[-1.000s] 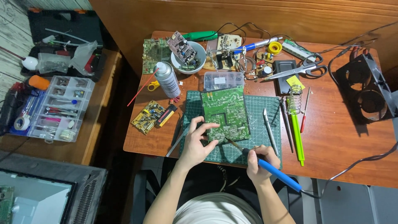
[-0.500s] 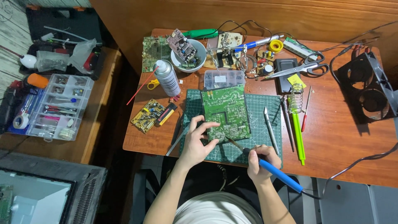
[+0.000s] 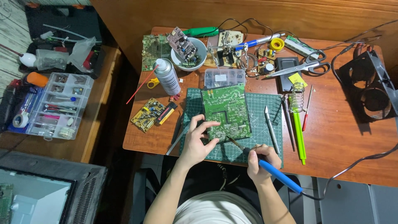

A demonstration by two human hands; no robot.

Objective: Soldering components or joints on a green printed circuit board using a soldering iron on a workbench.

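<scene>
A green circuit board (image 3: 226, 111) lies solder side up on a green cutting mat (image 3: 259, 124) on the wooden table. My left hand (image 3: 198, 141) grips the board's near left edge, and a thin metal tool (image 3: 176, 143) sticks out under that hand towards the table's front. My right hand (image 3: 261, 161) holds a blue-handled soldering iron (image 3: 275, 173), whose tip touches the board's near edge. The iron's cord runs off to the right.
A spray can (image 3: 167, 76), a white bowl with a board in it (image 3: 186, 52), a clear parts box (image 3: 225, 77), scissors (image 3: 304, 67), a yellow board (image 3: 148, 113), a green tool (image 3: 299, 135) and a knife (image 3: 271, 129) surround the mat. A compartment organiser (image 3: 54, 105) sits on the left bench. Black fans (image 3: 371, 87) stand at right.
Hands, board and soldering iron stay in nearly the same place; only a slight shift of the view.
</scene>
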